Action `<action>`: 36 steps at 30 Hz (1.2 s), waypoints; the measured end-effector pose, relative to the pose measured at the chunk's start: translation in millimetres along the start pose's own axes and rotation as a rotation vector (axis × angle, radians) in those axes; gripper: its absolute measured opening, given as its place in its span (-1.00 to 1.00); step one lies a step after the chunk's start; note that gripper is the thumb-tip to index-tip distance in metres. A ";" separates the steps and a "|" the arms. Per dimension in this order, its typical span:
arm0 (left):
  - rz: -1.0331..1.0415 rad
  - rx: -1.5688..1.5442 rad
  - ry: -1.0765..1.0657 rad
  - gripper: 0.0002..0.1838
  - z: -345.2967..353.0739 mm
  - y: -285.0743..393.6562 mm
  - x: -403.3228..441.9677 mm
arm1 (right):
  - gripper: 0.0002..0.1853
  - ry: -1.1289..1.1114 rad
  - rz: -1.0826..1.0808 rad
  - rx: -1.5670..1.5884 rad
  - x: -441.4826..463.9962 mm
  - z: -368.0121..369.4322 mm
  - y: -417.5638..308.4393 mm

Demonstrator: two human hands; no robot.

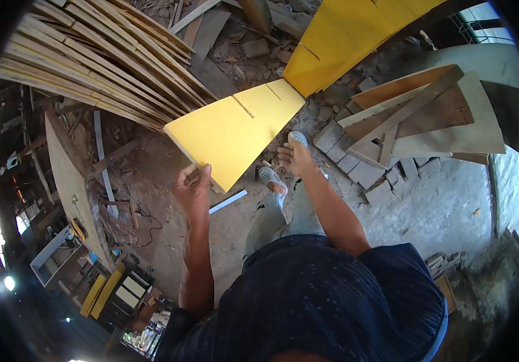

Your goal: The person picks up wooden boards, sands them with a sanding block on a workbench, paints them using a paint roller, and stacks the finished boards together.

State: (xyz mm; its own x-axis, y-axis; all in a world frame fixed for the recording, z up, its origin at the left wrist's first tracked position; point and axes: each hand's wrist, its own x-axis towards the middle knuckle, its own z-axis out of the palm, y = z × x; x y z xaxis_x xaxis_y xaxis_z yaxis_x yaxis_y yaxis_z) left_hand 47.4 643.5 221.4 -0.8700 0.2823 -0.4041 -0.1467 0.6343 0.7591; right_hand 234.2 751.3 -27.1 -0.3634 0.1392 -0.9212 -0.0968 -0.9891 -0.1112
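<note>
Yellow board (229,136) gripped by the left hand (192,188) at its near end, close to the corner on the person's side; thumb pressed on the upper face, fingers bent round the end edge. Board held out flat-side up, slightly slanted, above the dirt floor (163,247); its far end is met by the near corner of a darker yellow panel (344,45), though whether weight is borne there cannot be told. Two narrow slots are cut in from the board's left long edge. Right hand (297,161) held loosely open, fingers a little bent, near the board's right long edge but apart from it. Shoes (270,175) seen below, one partly covered by the right hand. White strip (228,201) laid on the floor just beside the board's near right corner. Long planks (102,69) piled beyond the board's left edge. To the right, bricks (365,174) stacked on the floor, with a wooden frame (419,114) propped over them. Rubble (241,66) scattered between planks and panel.
</note>
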 end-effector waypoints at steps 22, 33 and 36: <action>-0.186 -0.074 0.117 -0.70 -152.5 -106.9 -92.5 | -0.79 -0.049 0.348 -0.051 64.2 -12.3 123.5; -0.288 -0.429 0.371 -0.66 -409.2 -358.5 -354.7 | -0.93 -0.303 0.180 -0.382 -150.5 26.0 357.5; -0.255 -0.518 0.556 -0.64 -451.6 -451.0 -430.8 | -0.94 -0.349 0.182 -0.482 -180.8 20.4 452.7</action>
State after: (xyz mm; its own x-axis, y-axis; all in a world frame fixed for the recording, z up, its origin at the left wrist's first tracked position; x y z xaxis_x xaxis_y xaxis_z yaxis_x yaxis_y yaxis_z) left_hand 275.9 -89.2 283.6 -0.8675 -0.3129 -0.3868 -0.4534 0.1772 0.8735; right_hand 237.2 279.4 96.7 -0.6240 -0.1064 -0.7742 0.3948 -0.8979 -0.1948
